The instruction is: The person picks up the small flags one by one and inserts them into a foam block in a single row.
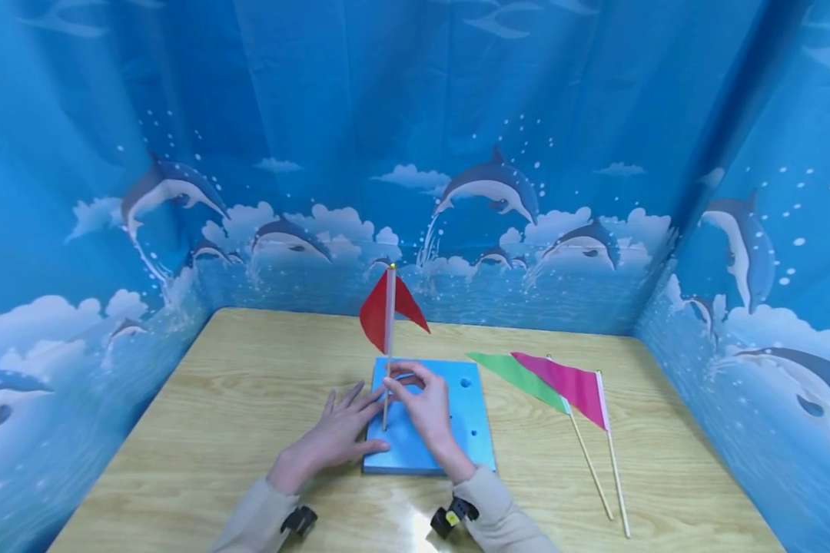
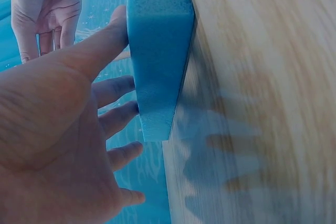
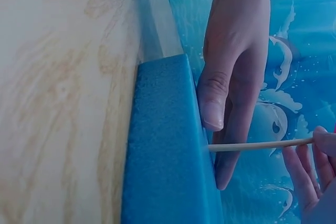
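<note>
A red flag (image 1: 375, 313) on a thin wooden stick (image 3: 257, 146) stands nearly upright over a blue foam block (image 1: 411, 455). My right hand (image 1: 425, 405) pinches the stick between thumb and fingers, below the cloth. The stick's lower end meets the block's top face; whether it sits in a hole cannot be made out. With fingers spread, my left hand (image 1: 342, 432) rests on the block's left side, its thumb and some fingertips touching the foam. In the left wrist view, the block's side face (image 2: 160, 51) lies beyond that thumb.
Right of the block, a green flag (image 1: 522, 378) and a magenta flag (image 1: 570, 388) lie on the wooden table (image 1: 263, 369), their cloths overlapping. Several holes, such as a round hole (image 1: 466, 382), show in the block. A dolphin-print curtain (image 1: 360, 153) surrounds the table's back and sides.
</note>
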{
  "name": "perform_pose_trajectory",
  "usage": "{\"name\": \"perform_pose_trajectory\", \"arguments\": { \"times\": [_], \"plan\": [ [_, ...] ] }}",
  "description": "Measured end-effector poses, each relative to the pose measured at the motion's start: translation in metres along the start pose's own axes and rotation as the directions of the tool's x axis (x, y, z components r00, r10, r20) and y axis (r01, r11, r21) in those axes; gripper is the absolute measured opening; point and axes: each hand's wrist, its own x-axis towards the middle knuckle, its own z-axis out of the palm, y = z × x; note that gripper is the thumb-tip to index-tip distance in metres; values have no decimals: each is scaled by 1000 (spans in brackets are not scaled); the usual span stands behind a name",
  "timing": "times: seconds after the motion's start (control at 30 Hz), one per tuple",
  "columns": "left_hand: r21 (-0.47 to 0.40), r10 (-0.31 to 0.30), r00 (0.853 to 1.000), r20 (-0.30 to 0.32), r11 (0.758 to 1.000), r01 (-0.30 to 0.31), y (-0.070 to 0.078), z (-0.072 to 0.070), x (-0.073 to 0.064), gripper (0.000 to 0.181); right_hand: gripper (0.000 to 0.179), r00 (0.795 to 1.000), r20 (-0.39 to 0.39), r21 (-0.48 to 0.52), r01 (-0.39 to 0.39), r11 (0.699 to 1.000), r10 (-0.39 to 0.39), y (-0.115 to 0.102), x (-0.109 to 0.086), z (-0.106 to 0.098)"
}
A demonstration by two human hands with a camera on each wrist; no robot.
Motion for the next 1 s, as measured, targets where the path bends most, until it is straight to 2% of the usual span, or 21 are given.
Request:
{"name": "perform_pose_trajectory", "arguments": {
  "times": [0.53,0.83,1.0],
  "plan": [
    [2,7,1000,3,1000,-7,1,-1,1,79,28,995,85,-14,-43,999,45,1,-3,-7],
    [-10,19,1000,-5,1000,-19,-1,0,-1,79,29,995,94,-25,-29,999,32,2,-3,-15],
    [-25,15,1000,-6,1000,-15,0,-1,-1,78,27,997,68,-4,-20,1000,20,2,-1,-29]
  ]
}}
